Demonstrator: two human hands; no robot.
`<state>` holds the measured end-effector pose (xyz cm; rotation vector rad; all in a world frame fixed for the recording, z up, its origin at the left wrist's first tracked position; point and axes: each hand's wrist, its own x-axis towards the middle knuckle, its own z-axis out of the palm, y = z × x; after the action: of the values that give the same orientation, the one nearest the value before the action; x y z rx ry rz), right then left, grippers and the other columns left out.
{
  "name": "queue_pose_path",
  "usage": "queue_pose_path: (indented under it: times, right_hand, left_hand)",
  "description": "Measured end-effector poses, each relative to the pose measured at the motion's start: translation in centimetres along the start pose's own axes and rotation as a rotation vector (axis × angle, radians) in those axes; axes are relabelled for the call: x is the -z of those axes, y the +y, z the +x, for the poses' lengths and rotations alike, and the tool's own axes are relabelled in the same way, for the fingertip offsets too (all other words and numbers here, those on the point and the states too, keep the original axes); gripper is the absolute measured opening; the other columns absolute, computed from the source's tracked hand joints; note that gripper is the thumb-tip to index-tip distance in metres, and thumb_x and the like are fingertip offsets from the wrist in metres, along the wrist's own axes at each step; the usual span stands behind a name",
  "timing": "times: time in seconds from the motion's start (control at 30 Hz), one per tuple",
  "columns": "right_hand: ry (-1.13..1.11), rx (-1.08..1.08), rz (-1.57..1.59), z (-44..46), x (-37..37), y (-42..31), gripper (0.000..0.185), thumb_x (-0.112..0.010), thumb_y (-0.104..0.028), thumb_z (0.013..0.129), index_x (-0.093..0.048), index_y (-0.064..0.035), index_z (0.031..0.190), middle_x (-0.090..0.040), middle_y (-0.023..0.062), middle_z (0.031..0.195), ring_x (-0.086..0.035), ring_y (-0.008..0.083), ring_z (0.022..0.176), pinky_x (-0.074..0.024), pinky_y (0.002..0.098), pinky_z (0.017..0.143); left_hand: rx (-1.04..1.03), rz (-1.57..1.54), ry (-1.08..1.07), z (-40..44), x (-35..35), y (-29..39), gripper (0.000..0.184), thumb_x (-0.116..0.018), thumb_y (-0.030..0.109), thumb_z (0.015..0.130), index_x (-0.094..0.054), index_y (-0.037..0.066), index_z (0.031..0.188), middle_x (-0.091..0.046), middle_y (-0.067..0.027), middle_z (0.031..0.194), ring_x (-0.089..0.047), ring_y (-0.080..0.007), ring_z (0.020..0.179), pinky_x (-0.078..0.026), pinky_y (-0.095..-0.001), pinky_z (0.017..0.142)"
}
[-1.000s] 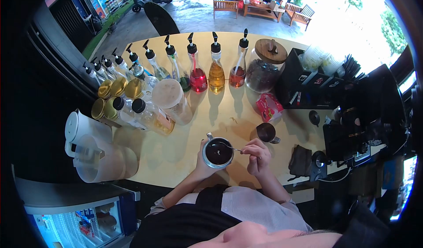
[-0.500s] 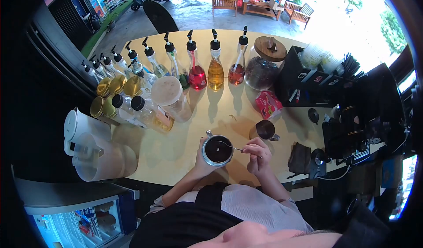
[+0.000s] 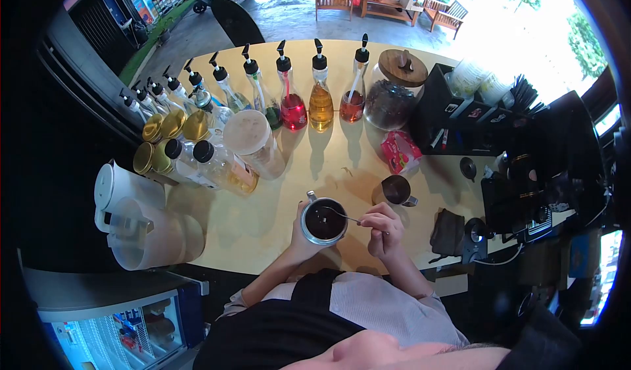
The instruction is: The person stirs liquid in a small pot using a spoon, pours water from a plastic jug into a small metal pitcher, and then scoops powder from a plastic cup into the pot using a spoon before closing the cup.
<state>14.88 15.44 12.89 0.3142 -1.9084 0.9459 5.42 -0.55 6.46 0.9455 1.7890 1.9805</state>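
Note:
A steel pitcher [image 3: 324, 241] with dark liquid inside is held near the table's front edge. My left hand [image 3: 303, 237] is wrapped round its left side, just below the handle, which points away from me. A thin metal spoon [image 3: 351, 219] reaches over the rim, its far end dipping into the dark liquid. My right hand [image 3: 382, 228] pinches the spoon's handle to the right of the pitcher. Beyond that hand stands a smaller metal cup [image 3: 396, 190], with its handle to the right.
Pump bottles, including a red one [image 3: 294, 113] and an amber one [image 3: 321, 107], line the far side of the wooden counter [image 3: 243, 238]. Plastic jugs [image 3: 154, 238] stand at left, a lidded glass jar [image 3: 391, 100] at back right. A pink packet [image 3: 401, 151] and a dark cloth [image 3: 447, 234] lie right.
The spoon's far end has shifted left and away within the pitcher. Both hands stay almost in place, and the whole view has tilted very slightly.

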Motion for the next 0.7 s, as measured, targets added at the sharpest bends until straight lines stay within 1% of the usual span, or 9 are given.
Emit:
queue_pose_path:
  times: [0.03,0.37,0.43,0.5,0.53,0.7]
  right_hand:
    - [0.000,-0.002,0.001,-0.01,0.02,-0.01,0.023,-0.048,-0.023,0.096,-0.058,-0.0029,0.089,-0.063,0.0087,0.070,-0.058,0.0247,0.059,-0.0457,0.0322,0.053]
    - [0.005,-0.009,-0.004,-0.31,0.13,0.06,0.024,-0.048,-0.024,0.096,-0.059,-0.0033,0.089,-0.064,0.0084,0.071,-0.058,0.0247,0.060,-0.0462,0.0320,0.053]
    - [0.003,-0.021,0.002,-0.42,0.18,0.08,0.024,-0.048,-0.024,0.096,-0.059,-0.0034,0.088,-0.064,0.0083,0.071,-0.058,0.0246,0.060,-0.0461,0.0319,0.054]
    - [0.047,-0.005,-0.032,-0.54,0.14,0.37,0.025,-0.048,-0.024,0.096,-0.059,-0.0035,0.087,-0.064,0.0082,0.071,-0.058,0.0243,0.061,-0.0459,0.0316,0.053]
    - [0.047,-0.007,-0.032,-0.42,0.18,0.31,0.025,-0.048,-0.024,0.096,-0.059,-0.0035,0.087,-0.064,0.0082,0.071,-0.058,0.0243,0.061,-0.0459,0.0316,0.053]
    - [0.002,-0.018,-0.015,-0.24,0.26,-0.01,0.025,-0.048,-0.024,0.097,-0.059,-0.0036,0.087,-0.064,0.0082,0.071,-0.057,0.0241,0.060,-0.0453,0.0314,0.053]
  left_hand:
    - [0.001,-0.027,0.010,-0.01,-0.03,-0.06,0.080,-0.090,0.016,0.058,-0.039,0.004,0.118,-0.060,-0.0104,0.105,-0.063,-0.0172,0.095,-0.051,-0.0301,0.083]
    - [0.004,0.006,0.001,-0.01,0.04,-0.13,0.080,-0.090,0.016,0.059,-0.038,0.004,0.119,-0.061,-0.0102,0.105,-0.063,-0.0169,0.096,-0.051,-0.0299,0.083]
    - [0.009,-0.041,0.014,-0.03,-0.09,-0.09,0.079,-0.089,0.016,0.059,-0.039,0.003,0.118,-0.061,-0.0103,0.105,-0.063,-0.0168,0.095,-0.051,-0.0303,0.083]
    - [-0.012,-0.025,0.009,-0.03,-0.04,-0.40,0.079,-0.089,0.016,0.059,-0.039,0.003,0.119,-0.061,-0.0104,0.106,-0.063,-0.0169,0.095,-0.051,-0.0304,0.083]
    - [-0.038,-0.009,0.004,0.00,-0.03,-0.52,0.079,-0.089,0.015,0.059,-0.039,0.003,0.119,-0.061,-0.0104,0.106,-0.063,-0.0170,0.095,-0.051,-0.0305,0.083]
    - [-0.017,-0.027,0.006,-0.01,-0.09,-0.19,0.080,-0.089,0.015,0.059,-0.038,0.003,0.120,-0.061,-0.0105,0.106,-0.063,-0.0171,0.096,-0.051,-0.0307,0.085]
